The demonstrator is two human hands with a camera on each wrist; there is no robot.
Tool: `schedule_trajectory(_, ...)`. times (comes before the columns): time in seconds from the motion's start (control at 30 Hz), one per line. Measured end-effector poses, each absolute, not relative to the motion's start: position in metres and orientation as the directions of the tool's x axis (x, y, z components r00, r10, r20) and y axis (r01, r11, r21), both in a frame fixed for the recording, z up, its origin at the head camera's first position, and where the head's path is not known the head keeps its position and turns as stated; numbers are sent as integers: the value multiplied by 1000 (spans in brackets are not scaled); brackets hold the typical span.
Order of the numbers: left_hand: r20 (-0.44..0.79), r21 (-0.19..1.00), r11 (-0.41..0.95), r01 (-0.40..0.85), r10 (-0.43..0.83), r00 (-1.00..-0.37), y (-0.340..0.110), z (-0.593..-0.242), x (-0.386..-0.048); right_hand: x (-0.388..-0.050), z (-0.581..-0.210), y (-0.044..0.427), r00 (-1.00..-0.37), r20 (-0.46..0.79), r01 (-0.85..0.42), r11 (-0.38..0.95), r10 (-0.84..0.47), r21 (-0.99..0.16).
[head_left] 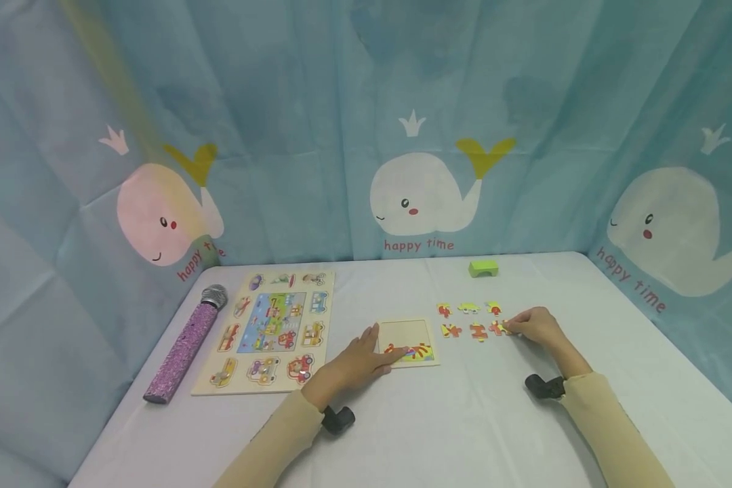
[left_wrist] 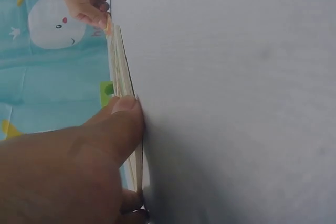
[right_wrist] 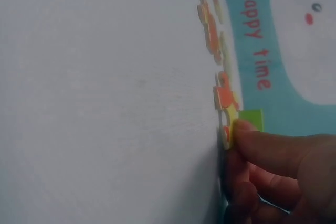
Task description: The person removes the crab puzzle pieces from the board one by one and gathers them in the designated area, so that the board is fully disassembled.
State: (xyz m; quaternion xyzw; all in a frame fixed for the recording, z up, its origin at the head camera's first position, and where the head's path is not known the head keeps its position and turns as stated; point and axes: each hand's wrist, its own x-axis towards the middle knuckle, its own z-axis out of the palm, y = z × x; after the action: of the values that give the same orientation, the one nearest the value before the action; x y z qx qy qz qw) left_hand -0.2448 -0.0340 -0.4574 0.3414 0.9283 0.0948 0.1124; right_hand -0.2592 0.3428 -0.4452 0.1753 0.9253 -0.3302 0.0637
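Note:
The square wooden puzzle tray (head_left: 405,332) lies flat mid-table, with colourful pieces along its lower part. My left hand (head_left: 355,362) rests on the tray's left side, thumb over those pieces; in the left wrist view the hand (left_wrist: 79,150) holds the tray's edge (left_wrist: 138,169). To the right, my right hand (head_left: 539,327) pinches a red and yellow puzzle piece (head_left: 500,328) at the right end of the lower row. The right wrist view shows thumb and fingers of the hand (right_wrist: 273,166) on the yellow part of the piece (right_wrist: 230,124).
Several loose pieces (head_left: 478,331) lie in two rows between tray and right hand. A green block (head_left: 484,268) stands behind them. At left are a large vehicle puzzle board (head_left: 326,339) and a pink glittery microphone (head_left: 183,349). A whale-print curtain (head_left: 293,203) hangs behind the table.

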Motion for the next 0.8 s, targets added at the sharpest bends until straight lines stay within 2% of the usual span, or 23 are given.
schedule_trajectory(0.33, -147, 251, 763, 595, 638, -756, -33, -456, -241, -261, -450, 339, -947, -186, 320, 750, 260, -579)
schedule_trajectory(0.57, -147, 267, 767, 583, 630, -763, -31, -456, -237, -254, -440, 322, -962, -122, 270, 811, 243, -518)
schedule_trajectory(0.67, -109, 242, 758, 605, 641, -760, -31, -455, -236, -256, -435, 301, -983, -70, 181, 822, 171, -540)
schedule_trajectory(0.8, -77, 237, 757, 609, 640, -765, -31, -452, -235, -262, -432, 265, -999, -39, 23, 787, -1, -617)
